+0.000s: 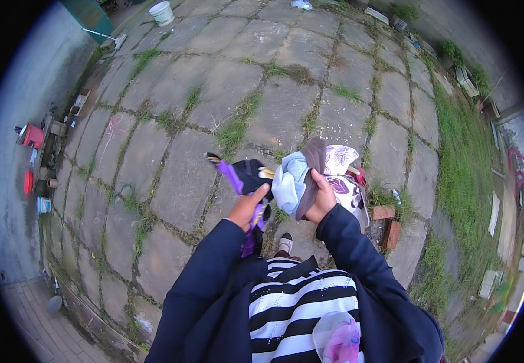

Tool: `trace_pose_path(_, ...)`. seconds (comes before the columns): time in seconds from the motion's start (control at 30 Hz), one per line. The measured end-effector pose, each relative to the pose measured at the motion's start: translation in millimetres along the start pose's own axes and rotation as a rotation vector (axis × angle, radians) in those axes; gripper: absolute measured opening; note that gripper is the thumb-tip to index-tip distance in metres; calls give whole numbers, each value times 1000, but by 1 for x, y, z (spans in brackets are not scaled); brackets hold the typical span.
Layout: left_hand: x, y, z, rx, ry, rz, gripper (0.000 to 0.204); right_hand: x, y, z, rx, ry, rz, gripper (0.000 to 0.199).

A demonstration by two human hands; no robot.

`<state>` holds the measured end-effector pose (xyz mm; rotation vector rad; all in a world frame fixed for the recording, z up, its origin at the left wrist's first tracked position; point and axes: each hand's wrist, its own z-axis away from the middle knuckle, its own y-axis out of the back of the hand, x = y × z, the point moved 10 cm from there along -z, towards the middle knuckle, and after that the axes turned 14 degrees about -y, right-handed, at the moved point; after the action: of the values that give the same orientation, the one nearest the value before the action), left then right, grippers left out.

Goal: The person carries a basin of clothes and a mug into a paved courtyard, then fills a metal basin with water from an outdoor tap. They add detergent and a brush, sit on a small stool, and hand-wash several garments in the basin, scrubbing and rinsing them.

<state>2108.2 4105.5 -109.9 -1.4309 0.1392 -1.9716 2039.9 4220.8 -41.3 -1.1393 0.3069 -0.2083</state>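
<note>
Clasping a black-and-purple cloth (230, 176) in the left hand (248, 209), with the thumb pressed on top and the fingers mostly hidden. Spilling past that hand both ways: up and leftward to a dark, striped tip, and downward below the hand in a purple strip. Showing a small patch of white and yellow just above the thumb.

Gripping in the right hand (322, 196) a loose bundle of light blue cloth (290, 181) and brown cloth (314, 154): the blue bunched on the inner side, facing the left hand, the brown wrapped along the outer side and under the thumb. Very close together between the two hands, black fabric beside blue; cannot tell whether touching.

Just beyond the right hand, to the right and partly behind, a white floral cloth (339, 160) with purple print and a bit of red at the far edge. Cannot tell whether held as well or resting on something lower.

Farther right, on the paved ground (213, 112), two reddish bricks (391, 235), near each other. Below and between the hands, a light shoe (285, 242).
</note>
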Motion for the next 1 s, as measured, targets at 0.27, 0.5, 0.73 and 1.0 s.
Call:
trace_pose_path(0.27, 30, 32, -15, 167, -155, 406, 33, -21, 70, 5, 324, 288, 76, 42)
trace_pose_path(0.5, 63, 52, 1, -28, -61, 787, 50, 94, 152, -18, 554, -343, 758, 55)
trace_pose_path(0.73, 65, 84, 10, 22, -91, 394, 42, 80, 66, -80, 335, -111, 686, 54)
trace_pose_path(1.0, 94, 154, 3, 331, -537, -373, 29, 22, 0, -82, 264, 106, 270, 28)
